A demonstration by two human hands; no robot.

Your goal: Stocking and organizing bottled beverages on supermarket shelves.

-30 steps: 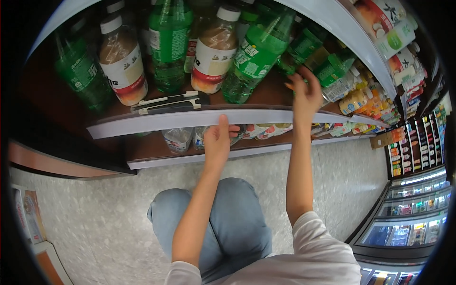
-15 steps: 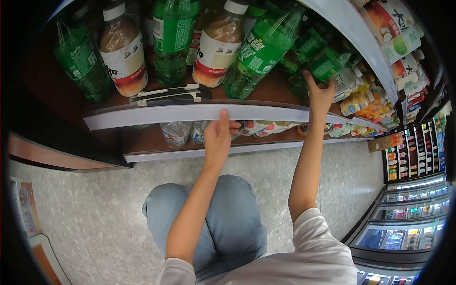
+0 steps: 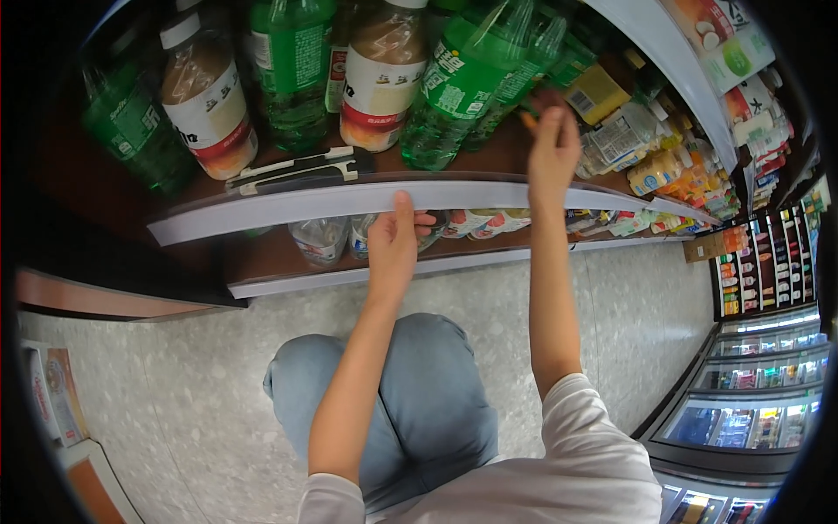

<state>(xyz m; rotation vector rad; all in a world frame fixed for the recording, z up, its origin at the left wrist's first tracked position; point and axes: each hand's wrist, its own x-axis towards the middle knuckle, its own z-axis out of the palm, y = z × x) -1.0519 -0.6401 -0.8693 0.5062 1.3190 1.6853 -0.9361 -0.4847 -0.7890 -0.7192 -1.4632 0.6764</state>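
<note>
My left hand (image 3: 394,244) is at the shelf's white front strip (image 3: 349,197), thumb pressed on its face and fingers curled below it. Farther right, my right hand (image 3: 555,157) reaches over the strip, its fingers stretched out and their tips blurred, with nothing visible in them. Just left of those tips, a green soda bottle (image 3: 502,105) leans against a larger green soda bottle (image 3: 448,92). Right of the hand lie a yellow-labelled bottle (image 3: 599,92) and a clear bottle with a white label (image 3: 621,135).
Milk-tea-coloured bottles (image 3: 209,109) and a green bottle (image 3: 292,79) stand at left on the shelf. A black-and-white plastic piece (image 3: 301,170) lies in front. Below, a lower shelf holds clear bottles (image 3: 319,240). Glass-front coolers (image 3: 733,428) line the right.
My right hand has moved left from the green bottle it was touching. A smaller green bottle now leans beside the large one, and a yellow-labelled bottle shows. My left hand stays on the strip.
</note>
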